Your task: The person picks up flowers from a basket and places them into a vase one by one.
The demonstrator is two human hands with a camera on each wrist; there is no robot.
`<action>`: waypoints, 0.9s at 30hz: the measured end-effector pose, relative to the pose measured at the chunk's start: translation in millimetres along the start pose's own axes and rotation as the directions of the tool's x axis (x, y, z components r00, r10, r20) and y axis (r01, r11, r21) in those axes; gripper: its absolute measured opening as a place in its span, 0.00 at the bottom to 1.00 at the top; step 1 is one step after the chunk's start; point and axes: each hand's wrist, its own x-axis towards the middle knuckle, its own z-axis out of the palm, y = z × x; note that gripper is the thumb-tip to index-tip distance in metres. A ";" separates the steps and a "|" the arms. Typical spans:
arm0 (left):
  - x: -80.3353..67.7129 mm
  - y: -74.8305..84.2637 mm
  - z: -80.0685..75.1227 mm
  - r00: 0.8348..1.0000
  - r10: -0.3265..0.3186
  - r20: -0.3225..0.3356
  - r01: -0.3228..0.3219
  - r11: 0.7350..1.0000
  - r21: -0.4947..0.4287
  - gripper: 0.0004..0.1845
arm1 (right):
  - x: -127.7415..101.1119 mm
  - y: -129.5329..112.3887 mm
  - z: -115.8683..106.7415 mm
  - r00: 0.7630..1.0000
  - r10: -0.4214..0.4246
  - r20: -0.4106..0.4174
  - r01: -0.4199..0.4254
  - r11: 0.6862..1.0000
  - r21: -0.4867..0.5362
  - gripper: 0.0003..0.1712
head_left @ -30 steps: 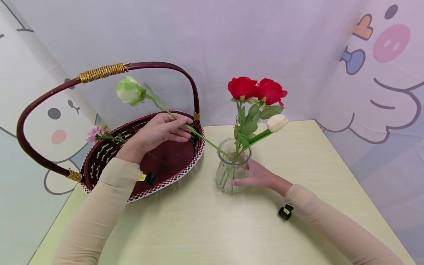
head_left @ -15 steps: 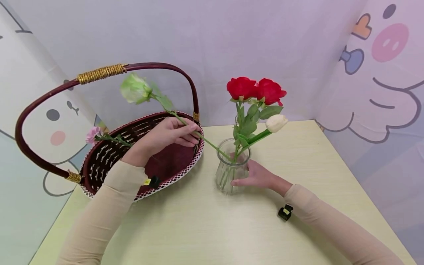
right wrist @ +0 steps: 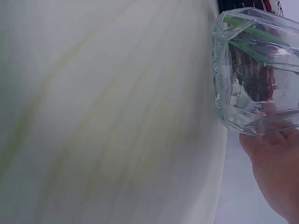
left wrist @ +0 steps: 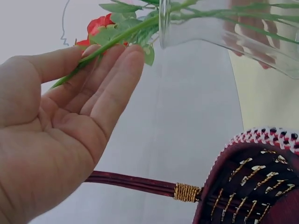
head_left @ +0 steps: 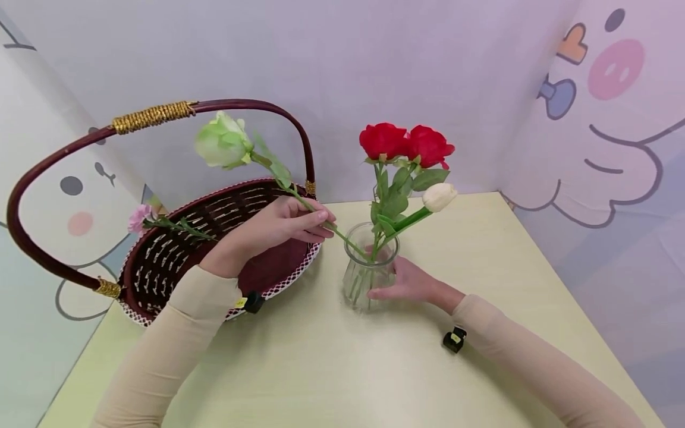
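The green rose (head_left: 222, 142) has slid toward the vase (head_left: 369, 267), stem slanting down-right into it; left hand (head_left: 278, 229) fingers pinch the stem, right hand (head_left: 409, 282) grips the vase.

The left hand (head_left: 273, 229) reaches forward, thumb and fingers pinched together. The right hand (head_left: 409, 282) lies low, fingers curved inward.
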 end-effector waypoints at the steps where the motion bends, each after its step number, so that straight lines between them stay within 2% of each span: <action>1: -0.2 1.5 1.4 1.000 -0.004 0.005 0.004 1.000 -0.001 0.16 | 0.4 0.2 -0.4 1.000 -0.003 0.003 0.003 1.000 0.001 0.52; 5: 0.0 5.3 8.3 0.999 -0.026 0.028 0.025 1.000 0.002 0.22 | -1.4 1.6 -1.4 1.000 0.003 0.006 -0.003 1.000 -0.008 0.52; 8: -0.6 6.8 12.3 0.999 -0.030 0.019 0.030 0.999 0.014 0.23 | -2.2 3.8 -0.8 1.000 0.003 0.003 -0.003 1.000 -0.013 0.53; 12: -1.4 9.8 16.3 1.000 -0.009 -0.015 0.010 0.999 0.042 0.22 | -0.8 4.5 0.9 1.000 -0.009 -0.001 0.009 1.000 0.001 0.52; 20: -0.2 18.7 28.1 0.999 0.048 -0.016 -0.048 0.998 -0.041 0.32 | -2.0 1.0 -0.9 1.000 0.008 0.000 -0.008 1.000 -0.003 0.51; 24: 2.2 22.7 31.5 0.997 0.074 -0.018 -0.074 0.997 -0.035 0.30 | -1.9 -0.2 -0.5 1.000 0.014 -0.016 -0.014 1.000 0.006 0.51; 27: 0.8 21.4 32.8 0.998 0.059 -0.007 -0.059 0.997 -0.043 0.29 | -1.2 -0.2 4.6 1.000 0.004 0.000 -0.004 1.000 0.023 0.51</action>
